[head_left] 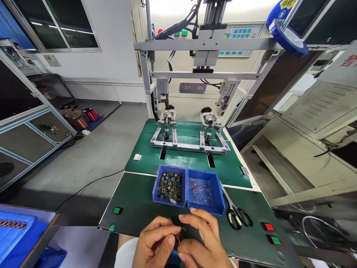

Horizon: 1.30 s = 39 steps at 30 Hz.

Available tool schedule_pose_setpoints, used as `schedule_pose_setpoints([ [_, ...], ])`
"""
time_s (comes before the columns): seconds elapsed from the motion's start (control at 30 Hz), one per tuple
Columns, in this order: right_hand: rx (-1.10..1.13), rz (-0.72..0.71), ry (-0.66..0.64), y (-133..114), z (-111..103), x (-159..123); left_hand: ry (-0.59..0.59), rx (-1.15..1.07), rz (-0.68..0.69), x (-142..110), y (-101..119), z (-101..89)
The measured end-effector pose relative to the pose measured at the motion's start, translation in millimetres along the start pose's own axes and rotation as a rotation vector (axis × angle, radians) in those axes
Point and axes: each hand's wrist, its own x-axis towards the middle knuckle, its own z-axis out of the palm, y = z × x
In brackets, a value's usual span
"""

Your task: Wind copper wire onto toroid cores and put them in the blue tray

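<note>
At the front edge of the table, my left hand [156, 240] pinches a small copper-wound part [178, 238] between thumb and fingers. My right hand [205, 238] closes around the part's other side, its forefinger and thumb at thin wire ends. Fingers cover most of the part, so its full shape is hidden. Just beyond my hands is a blue bin [155, 191] of small dark toothed metal cores [170, 186]. Beside it, a second blue bin [217, 203] has loose copper wire scraps [199, 190] on its floor. Scissors [235, 216] with black-and-cream handles lie to its right.
A winding machine [189, 147] with two stations stands at the back of the green table [134, 201]. Red [268, 226] and green [275, 240] buttons sit at the right front, another green button [117, 210] at left. A blue tray [16, 238] is at lower left.
</note>
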Motion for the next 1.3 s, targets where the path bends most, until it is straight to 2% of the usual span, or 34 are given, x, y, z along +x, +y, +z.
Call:
schedule_pose_setpoints([
  [0.13, -0.065, -0.033, -0.019, 0.1, 0.7, -0.7, -0.003, 0.078, 0.023, 0.0, -4.1, -1.8],
  [0.23, -0.013, 0.0, -0.044, 3.5, -0.8, -4.6, -0.003, 0.116, 0.031, 0.0, -5.4, -3.2],
  [0.37, 0.089, 0.097, -0.053, 4.4, -1.7, -10.1, -0.025, 0.144, 0.087, 1.1, -7.1, -5.9],
  [0.5, 0.147, 0.293, -0.029, -4.4, 2.8, -11.5, -0.13, 0.193, 0.184, 2.4, -10.3, -10.4],
  [0.57, 0.164, 0.37, -0.006, -9.3, 4.9, -10.6, -0.141, 0.195, 0.211, 2.5, -11.6, -12.3],
  [0.67, 0.169, 0.416, -0.013, -13.5, 5.8, -8.9, -0.135, 0.182, 0.244, 3.5, -11.3, -13.2],
  [0.77, 0.172, 0.433, -0.023, -15.1, 5.6, -7.8, -0.192, 0.203, 0.31, 6.8, -8.9, -11.3],
  [0.9, 0.171, 0.439, -0.031, -16.7, 6.0, -7.3, -0.148, 0.16, 0.351, 9.5, -9.9, -9.0],
  [1.07, 0.175, 0.405, -0.071, -10.9, 5.5, -12.3, -0.271, 0.087, 0.178, 3.6, -22.0, -14.6],
  [1.2, 0.167, 0.351, -0.138, -2.4, 4.1, -17.6, -0.231, -0.095, -0.084, -3.4, -25.6, -11.7],
  [1.3, 0.204, 0.418, -0.118, -0.2, 5.2, -16.5, -0.141, -0.282, -0.29, -5.0, -18.9, -2.5],
])
